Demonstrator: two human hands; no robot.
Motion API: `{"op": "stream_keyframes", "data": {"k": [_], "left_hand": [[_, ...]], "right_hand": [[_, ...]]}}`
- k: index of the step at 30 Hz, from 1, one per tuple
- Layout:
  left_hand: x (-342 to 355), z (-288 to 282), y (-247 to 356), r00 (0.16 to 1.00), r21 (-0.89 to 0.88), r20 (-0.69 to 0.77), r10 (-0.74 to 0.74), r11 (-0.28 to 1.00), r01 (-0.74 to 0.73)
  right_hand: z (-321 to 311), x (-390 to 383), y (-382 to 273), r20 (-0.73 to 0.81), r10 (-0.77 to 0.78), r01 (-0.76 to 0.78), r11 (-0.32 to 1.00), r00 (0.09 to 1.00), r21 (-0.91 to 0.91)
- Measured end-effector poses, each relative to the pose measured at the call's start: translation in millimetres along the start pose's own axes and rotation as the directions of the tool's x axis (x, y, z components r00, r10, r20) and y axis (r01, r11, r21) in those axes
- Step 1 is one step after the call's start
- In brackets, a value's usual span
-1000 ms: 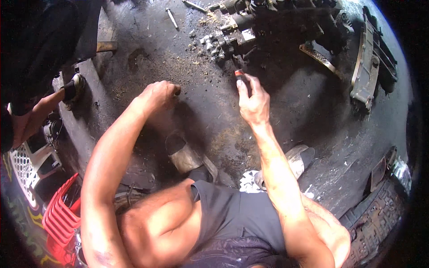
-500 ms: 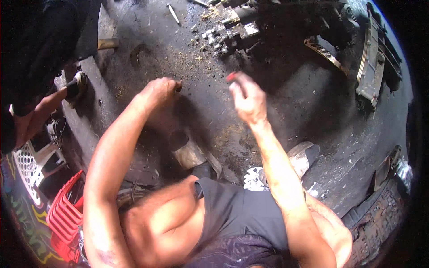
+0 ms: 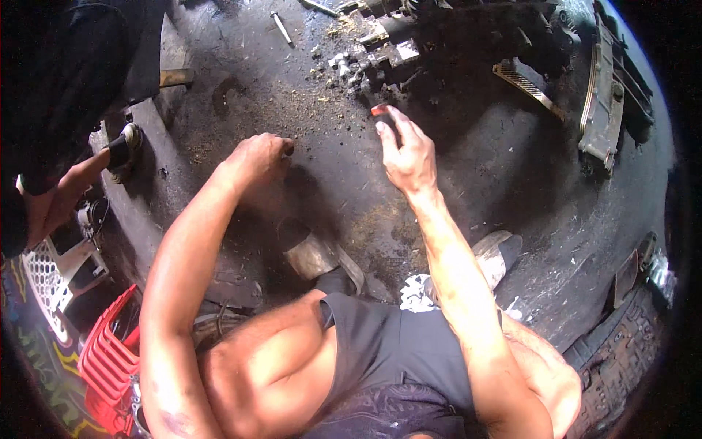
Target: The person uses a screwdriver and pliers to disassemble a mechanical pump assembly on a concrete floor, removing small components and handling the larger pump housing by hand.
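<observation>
My left hand (image 3: 257,157) hovers left of centre over the dark, dirty floor. Its fingers are curled closed, and a small dark shape shows by their tips, too unclear to name. To the right, my right hand (image 3: 411,157) reaches forward with thumb and forefinger curved. A small red object (image 3: 379,110) sits at its fingertips; its kind is too small to make out. Just beyond that hand lies a dirty metal mechanical assembly (image 3: 380,62), with grit and crumbs scattered around its near side.
A long metal part (image 3: 603,110) and a ribbed bar (image 3: 530,89) lie at the far right. A bolt-like rod (image 3: 281,28) rests at the back. Another person's shoe (image 3: 126,150) is at left, above stacked red plastic (image 3: 106,351). A knobbly tyre (image 3: 621,358) lies lower right.
My right hand has shifted slightly forward and looks steadier, the red object still at its fingertips. My left hand has moved a little toward me. The floor things look unchanged.
</observation>
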State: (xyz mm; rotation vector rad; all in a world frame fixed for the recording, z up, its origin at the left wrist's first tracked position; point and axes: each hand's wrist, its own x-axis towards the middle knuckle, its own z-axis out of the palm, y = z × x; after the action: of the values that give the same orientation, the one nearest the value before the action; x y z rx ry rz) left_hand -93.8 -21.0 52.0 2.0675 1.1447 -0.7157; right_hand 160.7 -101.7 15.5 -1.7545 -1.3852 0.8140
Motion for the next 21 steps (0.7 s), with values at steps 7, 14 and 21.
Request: {"op": "stream_keyframes", "data": {"k": [7,14,21], "left_hand": [[-2.6,-0.9,2.7,0.999,0.053,0.040,-0.021,0.998,0.019],[0.9,3.7,1.3,1.000,0.052,0.007,-0.015,0.999,0.014],[-1.0,4.8,-1.6,0.999,0.081,0.038,-0.037,0.996,0.034]], "right_hand": [[-6.1,5.2,-17.2,0.079,0.113,-0.117,0.992,0.990,0.046],[3.8,1.9,6.7,0.058,0.014,-0.017,0.999,0.998,0.046],[7.0,-2.2,12.5,0.040,-0.067,0.066,0.997,0.997,0.040]]}}
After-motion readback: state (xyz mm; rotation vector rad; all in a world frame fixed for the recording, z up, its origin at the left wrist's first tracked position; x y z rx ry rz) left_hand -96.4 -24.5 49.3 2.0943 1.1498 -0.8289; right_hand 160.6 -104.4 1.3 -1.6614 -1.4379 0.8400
